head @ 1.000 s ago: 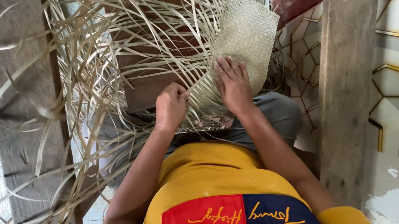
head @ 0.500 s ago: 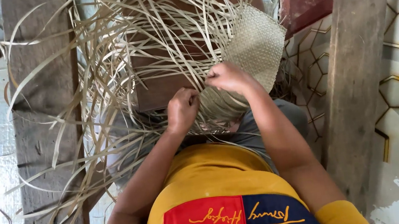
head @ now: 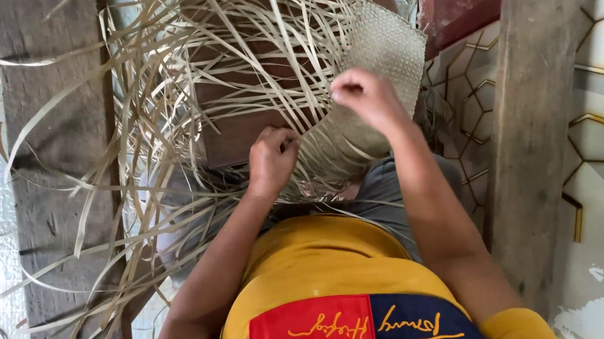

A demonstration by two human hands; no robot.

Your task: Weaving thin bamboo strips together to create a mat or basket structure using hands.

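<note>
The woven mat (head: 376, 82) lies on your lap, loose strips (head: 175, 93) fanning left of it. Your left hand (head: 272, 158) is fisted on strips at its edge; your right hand (head: 364, 95) pinches one above. Keep tension even, I'd say.

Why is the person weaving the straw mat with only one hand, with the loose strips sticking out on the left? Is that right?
Not quite. The head view shows both hands at work: the left hand grips strips at the edge of the woven mat, and the right hand pinches a strip above it. The loose strips do fan out to the left.
</note>
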